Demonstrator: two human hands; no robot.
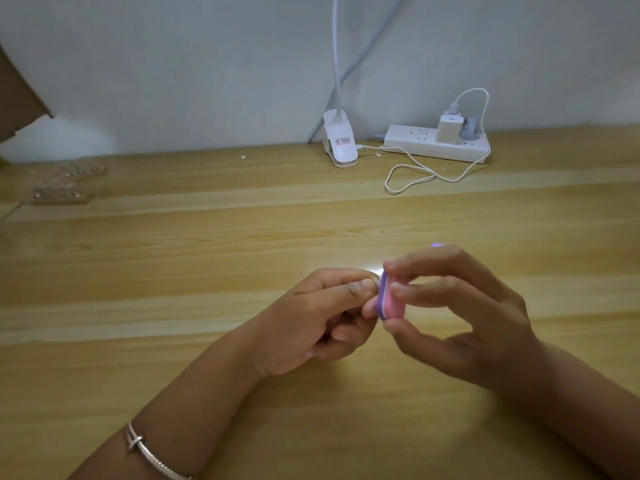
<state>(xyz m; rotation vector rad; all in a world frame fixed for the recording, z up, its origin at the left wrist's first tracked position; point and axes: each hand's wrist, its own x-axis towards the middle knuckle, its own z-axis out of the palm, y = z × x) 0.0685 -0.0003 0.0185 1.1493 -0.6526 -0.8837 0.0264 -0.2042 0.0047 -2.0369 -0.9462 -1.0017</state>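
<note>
A small pink, white and purple block [390, 298], like a nail buffer, is held above the wooden table [207, 244]. My right hand [460, 313] pinches it between fingertips and thumb. My left hand [322, 317] is curled, with its thumb and forefinger pressed together against the block's purple side. Whether something small sits between those left fingers cannot be made out. A silver bangle [149, 452] is on my left wrist.
A white clip lamp [341, 145] stands at the table's back edge by the wall. Beside it lies a white power strip [436, 145] with a charger and a looping white cable [412, 176]. Clear packets [62, 187] lie at the far left.
</note>
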